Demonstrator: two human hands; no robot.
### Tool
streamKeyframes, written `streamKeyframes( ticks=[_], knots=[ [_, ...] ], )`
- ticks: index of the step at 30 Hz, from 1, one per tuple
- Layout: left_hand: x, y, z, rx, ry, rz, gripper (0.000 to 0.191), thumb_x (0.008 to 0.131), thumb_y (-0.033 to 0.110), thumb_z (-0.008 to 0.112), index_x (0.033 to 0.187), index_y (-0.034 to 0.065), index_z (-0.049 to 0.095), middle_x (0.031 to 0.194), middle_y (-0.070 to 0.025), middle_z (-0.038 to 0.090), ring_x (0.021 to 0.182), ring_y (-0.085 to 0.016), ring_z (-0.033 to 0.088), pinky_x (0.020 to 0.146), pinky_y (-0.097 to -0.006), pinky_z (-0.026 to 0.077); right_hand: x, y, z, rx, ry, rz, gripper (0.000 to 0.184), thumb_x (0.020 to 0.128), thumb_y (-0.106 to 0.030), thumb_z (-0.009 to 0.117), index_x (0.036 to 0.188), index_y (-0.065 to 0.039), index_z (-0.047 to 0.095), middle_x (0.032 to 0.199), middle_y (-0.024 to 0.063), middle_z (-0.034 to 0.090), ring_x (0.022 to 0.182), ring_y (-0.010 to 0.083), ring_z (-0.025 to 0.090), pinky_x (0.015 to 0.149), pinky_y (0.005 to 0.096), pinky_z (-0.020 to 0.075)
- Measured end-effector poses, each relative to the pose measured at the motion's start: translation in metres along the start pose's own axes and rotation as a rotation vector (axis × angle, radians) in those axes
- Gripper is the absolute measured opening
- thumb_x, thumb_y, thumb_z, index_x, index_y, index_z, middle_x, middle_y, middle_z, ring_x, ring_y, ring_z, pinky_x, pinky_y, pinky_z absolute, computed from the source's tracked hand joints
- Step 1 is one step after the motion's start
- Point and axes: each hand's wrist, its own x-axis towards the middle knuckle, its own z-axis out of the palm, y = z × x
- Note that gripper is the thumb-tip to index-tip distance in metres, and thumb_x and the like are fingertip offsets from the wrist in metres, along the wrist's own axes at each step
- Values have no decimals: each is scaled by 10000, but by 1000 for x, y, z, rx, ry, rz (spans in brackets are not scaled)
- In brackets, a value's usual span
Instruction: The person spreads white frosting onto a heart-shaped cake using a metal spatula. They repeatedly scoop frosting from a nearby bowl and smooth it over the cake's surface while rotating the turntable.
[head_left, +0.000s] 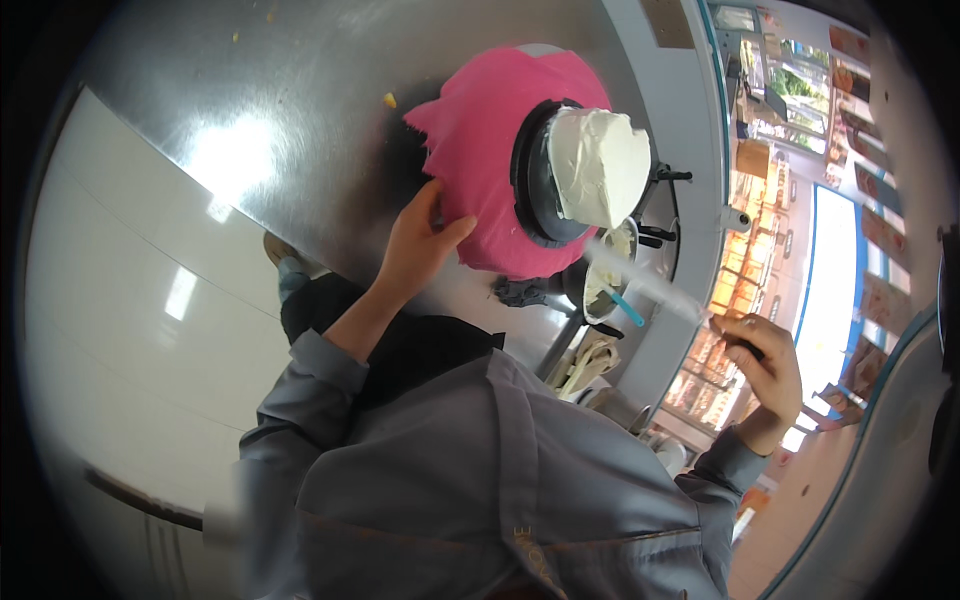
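Observation:
A block of white cream with an uneven top edge, seemingly a coated cake (602, 169), stands on a round black board (541, 180). Under the board lies a pink cloth (487, 150) spread over a round stand, probably a cake turntable. My left hand (420, 240) rests at the near edge of the cloth, thumb and fingers apart. Raised at the right, my right hand (761, 360) grips the dark handle of a long spatula (645, 281). Its blade, blurred and whitish, points towards the cake's lower side; whether it touches cannot be told.
Beyond the stand, a metal bowl (632, 255) holds white cream and a blue-handled scraper (627, 308). Dark-handled tools (655, 236) lie by it. A crumpled dark cloth (521, 292) and folded beige cloths (592, 362) are nearer. Yellow scraps (389, 100) dot the steel table (322, 82).

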Motion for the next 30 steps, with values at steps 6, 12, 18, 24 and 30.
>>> streamKeyframes(
  ticks=[6,12,18,24,30],
  knots=[
    [-11,-2,8,58,-39,-19,479,867,35,643,1300,-11,443,1139,-58,569,992,-112,557,856,-258,458,2,51,-4,123,133,125,332,1000,-224,494,1252,-32,593,705,7,512,572,66,439,526,224,365],
    [-15,-8,11,48,-34,-85,532,851,24,649,1327,-12,415,1157,-73,563,1003,-136,566,851,-289,477,77,-5,-47,-406,129,-141,299,959,-148,533,1225,-40,619,702,77,502,612,132,461,568,292,378],
    [-15,-12,12,21,0,-106,537,827,47,670,1302,-21,431,1142,-103,584,969,-154,602,819,-305,505,126,-61,-54,-800,-19,-180,290,878,-96,636,1165,-69,666,820,141,625,643,219,598,599,330,455],
    [-16,-19,10,-9,-12,-141,474,792,102,711,1189,-47,500,1073,-138,628,937,-188,650,795,-322,538,145,-62,-55,-911,50,-251,308,834,-103,675,1140,-140,679,805,95,603,656,255,595,614,371,461],
    [-18,-19,11,61,-52,-125,450,773,99,729,1145,-54,525,1016,-144,644,896,-208,670,782,-333,552,159,-56,-65,-761,30,-300,242,902,-125,603,1130,-81,669,695,122,569,597,254,546,586,361,427]
  ],
)
